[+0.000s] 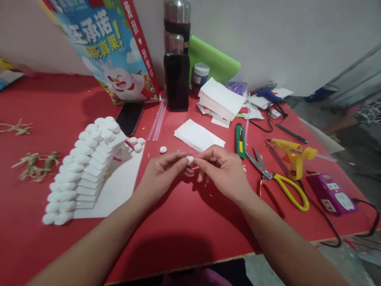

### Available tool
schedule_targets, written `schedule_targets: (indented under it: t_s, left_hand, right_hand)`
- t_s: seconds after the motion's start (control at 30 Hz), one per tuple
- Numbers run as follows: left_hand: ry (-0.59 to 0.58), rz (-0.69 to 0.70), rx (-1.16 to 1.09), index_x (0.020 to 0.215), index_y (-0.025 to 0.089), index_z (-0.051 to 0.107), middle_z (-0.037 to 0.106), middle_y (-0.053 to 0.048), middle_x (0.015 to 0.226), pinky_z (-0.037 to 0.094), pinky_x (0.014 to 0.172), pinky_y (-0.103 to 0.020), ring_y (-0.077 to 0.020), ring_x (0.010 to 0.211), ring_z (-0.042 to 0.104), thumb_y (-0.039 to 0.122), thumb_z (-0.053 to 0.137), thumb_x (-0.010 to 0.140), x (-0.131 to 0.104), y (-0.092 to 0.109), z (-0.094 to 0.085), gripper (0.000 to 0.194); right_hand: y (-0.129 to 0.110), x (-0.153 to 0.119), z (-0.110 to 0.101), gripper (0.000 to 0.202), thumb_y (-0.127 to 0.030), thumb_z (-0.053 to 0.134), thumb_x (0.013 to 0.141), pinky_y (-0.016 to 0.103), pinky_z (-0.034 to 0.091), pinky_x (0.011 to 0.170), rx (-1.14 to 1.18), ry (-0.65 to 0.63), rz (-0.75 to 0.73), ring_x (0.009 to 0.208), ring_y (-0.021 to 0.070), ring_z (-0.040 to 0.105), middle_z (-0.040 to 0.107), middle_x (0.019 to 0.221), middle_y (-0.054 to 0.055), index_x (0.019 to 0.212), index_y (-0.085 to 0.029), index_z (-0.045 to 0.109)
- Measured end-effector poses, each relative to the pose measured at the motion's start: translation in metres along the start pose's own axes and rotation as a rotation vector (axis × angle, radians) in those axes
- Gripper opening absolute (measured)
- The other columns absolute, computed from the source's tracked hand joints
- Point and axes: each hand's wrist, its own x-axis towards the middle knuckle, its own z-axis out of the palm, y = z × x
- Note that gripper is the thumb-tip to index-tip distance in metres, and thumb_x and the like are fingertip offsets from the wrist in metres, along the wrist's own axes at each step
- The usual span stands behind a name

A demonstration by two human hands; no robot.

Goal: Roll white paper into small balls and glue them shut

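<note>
"Red desk (178,234), pale wall (268,43) behind. Item in work?"

"One small white piece (189,160), low between the hands. Left hand (159,171): fingers pinching it. Right hand (223,169): fingertips closed on its other side."

"Done, by appearance?"

"One stepped row of white rounds (71,167) on folded white cards (91,184), standing partly over a white sheet (119,198). Looks well advanced; total required, cannot tell."

"Outstanding?"

"The held piece, seemingly unfinished. One loose round (163,149), near the left hand; a few more beside the row, apparently unplaced. Paper stack (199,135), flat, beyond the hands."

"Obstructions?"

"Left: forearm close to the sheet. Right: shears (268,174), blades parted, near the forearm; green cutter (239,141); yellow glue gun (294,159), orange light showing; trailing cable (318,214)."
</note>
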Motion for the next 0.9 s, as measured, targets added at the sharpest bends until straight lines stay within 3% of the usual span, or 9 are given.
schedule_targets:
  t_s: [0.17, 0.4, 0.47, 0.53, 0.63, 0.77, 0.9]
  left_hand:
    - [0.075, -0.065, -0.014, 0.098, 0.016, 0.078, 0.073, -0.001, 0.075, 0.058, 0.061, -0.027, -0.0141, 0.064, 0.067, 0.032, 0.091, 0.077, 0.0, -0.002, 0.002, 0.029]
    - [0.073, -0.19, -0.305, 0.088, 0.011, 0.076, 0.067, -0.003, 0.071, 0.047, 0.047, -0.018, -0.0088, 0.056, 0.056, 0.029, 0.086, 0.081, 0.009, -0.007, -0.007, 0.022]
    - [0.083, -0.222, -0.388, 0.084, 0.009, 0.076, 0.067, -0.004, 0.076, 0.046, 0.05, -0.015, -0.0063, 0.058, 0.054, 0.025, 0.087, 0.078, 0.01, -0.004, -0.008, 0.021]
    - [0.058, -0.255, -0.45, 0.084, 0.008, 0.075, 0.065, -0.003, 0.076, 0.043, 0.049, -0.013, -0.0044, 0.058, 0.05, 0.023, 0.089, 0.077, 0.011, -0.002, -0.01, 0.022]
    - [0.021, -0.262, -0.486, 0.088, 0.008, 0.076, 0.062, -0.002, 0.076, 0.04, 0.048, -0.012, -0.0035, 0.057, 0.047, 0.024, 0.092, 0.075, 0.01, 0.0, -0.011, 0.026]
    - [-0.028, -0.243, -0.451, 0.087, 0.009, 0.076, 0.06, -0.001, 0.072, 0.036, 0.045, -0.013, -0.0029, 0.053, 0.043, 0.033, 0.092, 0.079, 0.007, -0.001, -0.01, 0.03]
    - [-0.073, -0.223, -0.402, 0.082, 0.01, 0.075, 0.059, -0.001, 0.069, 0.034, 0.044, -0.014, -0.0032, 0.051, 0.042, 0.044, 0.088, 0.083, 0.005, -0.002, -0.008, 0.036]
  right_hand:
    - [0.002, -0.005, 0.003, 0.014, -0.031, 0.069, 0.1, 0.026, 0.053, 0.059, -0.21, -0.018, -0.137, 0.06, 0.0124, 0.069, 0.075, 0.072, -0.001, 0.089, -0.022, 0.066]
    - [0.004, -0.009, 0.004, 0.009, -0.026, 0.061, 0.104, 0.035, 0.06, 0.081, -0.453, -0.08, -0.374, 0.103, 0.0218, 0.078, 0.082, 0.113, 0.005, 0.102, -0.026, 0.07]
    - [0.003, -0.009, 0.002, 0.01, -0.024, 0.061, 0.104, 0.036, 0.059, 0.083, -0.574, -0.062, -0.487, 0.103, 0.0228, 0.078, 0.082, 0.113, 0.006, 0.102, -0.025, 0.071]
    - [-0.003, -0.012, -0.003, 0.013, -0.026, 0.061, 0.105, 0.032, 0.056, 0.074, -0.69, 0.002, -0.548, 0.085, 0.0205, 0.078, 0.082, 0.095, 0.005, 0.098, -0.024, 0.071]
    - [-0.015, -0.028, -0.021, 0.019, -0.033, 0.061, 0.105, 0.031, 0.046, 0.058, -0.895, 0.215, -0.49, 0.058, 0.0169, 0.069, 0.074, 0.067, 0.002, 0.091, -0.024, 0.071]
    - [-0.012, -0.072, -0.072, 0.025, -0.047, 0.063, 0.101, 0.032, 0.045, 0.054, -1.058, 0.535, -0.24, 0.05, 0.0203, 0.068, 0.069, 0.059, 0.001, 0.09, -0.025, 0.069]
    - [0.017, -0.117, -0.128, 0.026, -0.048, 0.058, 0.1, 0.041, 0.045, 0.051, -1.294, 0.589, -0.035, 0.052, 0.0313, 0.069, 0.075, 0.067, 0.012, 0.09, -0.027, 0.069]
